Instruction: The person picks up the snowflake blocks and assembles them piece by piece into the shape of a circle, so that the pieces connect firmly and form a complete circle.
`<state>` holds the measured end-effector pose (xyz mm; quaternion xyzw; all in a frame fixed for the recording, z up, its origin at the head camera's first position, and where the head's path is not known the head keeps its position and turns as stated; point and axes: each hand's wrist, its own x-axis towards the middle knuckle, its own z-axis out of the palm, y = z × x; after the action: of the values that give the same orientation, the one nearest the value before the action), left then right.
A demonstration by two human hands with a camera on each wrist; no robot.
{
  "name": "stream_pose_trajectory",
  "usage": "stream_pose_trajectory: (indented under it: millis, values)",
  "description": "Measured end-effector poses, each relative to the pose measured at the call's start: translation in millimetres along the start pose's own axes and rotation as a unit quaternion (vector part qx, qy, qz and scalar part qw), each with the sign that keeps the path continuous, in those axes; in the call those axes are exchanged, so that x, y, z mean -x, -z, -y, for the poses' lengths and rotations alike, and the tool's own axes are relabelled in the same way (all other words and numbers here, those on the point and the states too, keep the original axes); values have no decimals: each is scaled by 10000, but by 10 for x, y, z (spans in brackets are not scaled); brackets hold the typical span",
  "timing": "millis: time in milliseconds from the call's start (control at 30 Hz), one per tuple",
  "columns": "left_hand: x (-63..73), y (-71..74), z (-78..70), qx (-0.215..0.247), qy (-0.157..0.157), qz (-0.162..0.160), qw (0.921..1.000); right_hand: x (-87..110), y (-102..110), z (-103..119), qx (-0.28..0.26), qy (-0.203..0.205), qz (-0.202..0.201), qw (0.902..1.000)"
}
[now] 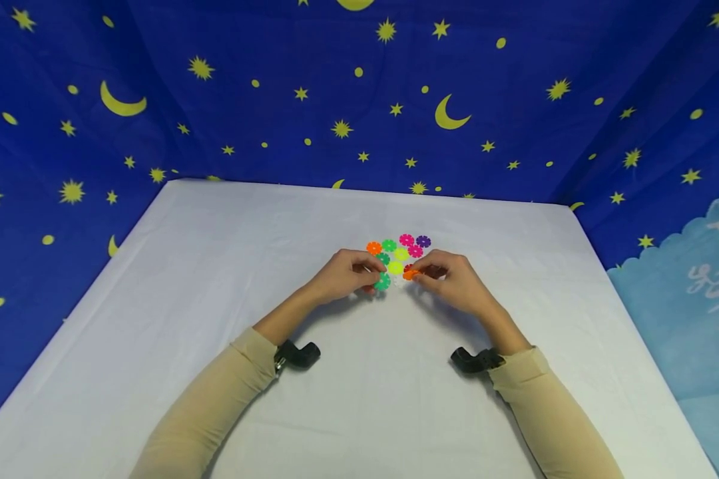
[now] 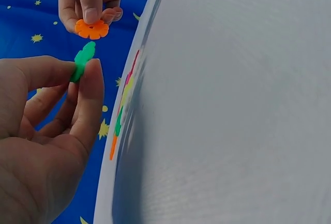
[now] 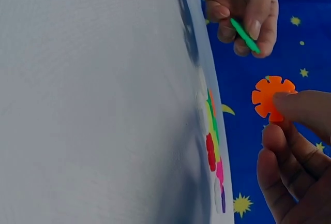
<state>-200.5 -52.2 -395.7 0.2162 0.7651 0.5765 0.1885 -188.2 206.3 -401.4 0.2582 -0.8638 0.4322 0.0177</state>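
My left hand point(image 1: 347, 274) pinches a green notched plastic disc point(image 2: 84, 61) between thumb and forefinger. Opposite it, my right hand point(image 1: 455, 283) holds an orange notched disc point(image 3: 266, 100) by its edge, between thumb and fingers. The two discs are apart, with a small gap between them in the left wrist view. Just beyond the hands, several more discs lie flat on the table: an orange disc point(image 1: 374, 248), a yellow disc point(image 1: 401, 254), a pink disc point(image 1: 407, 239) and a purple disc point(image 1: 423, 241) among them. A red disc is partly hidden by the right hand's piece.
A white cloth point(image 1: 347, 399) covers the table. Behind it hangs a dark blue curtain point(image 1: 311, 53) with yellow stars and moons. A light blue printed panel point(image 1: 689, 319) stands at the right. Black mounts sit at the left wrist point(image 1: 299, 356) and right wrist point(image 1: 476, 360).
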Motion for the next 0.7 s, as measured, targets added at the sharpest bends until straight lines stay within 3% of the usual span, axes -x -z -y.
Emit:
stream_pose_trajectory:
  millis: [167,333,700]
  values:
    - [-84,-8,226,24,-64,-71,10000,-4,-58,-47,-78,111,54,9999]
    - [-39,-11,234,73,-9,-154,9999,-10,-130,-40,-86,224,183,9995]
    - [-95,-60,220,257,-60,-169,9995,3,-150,-20,64,301,124,9994]
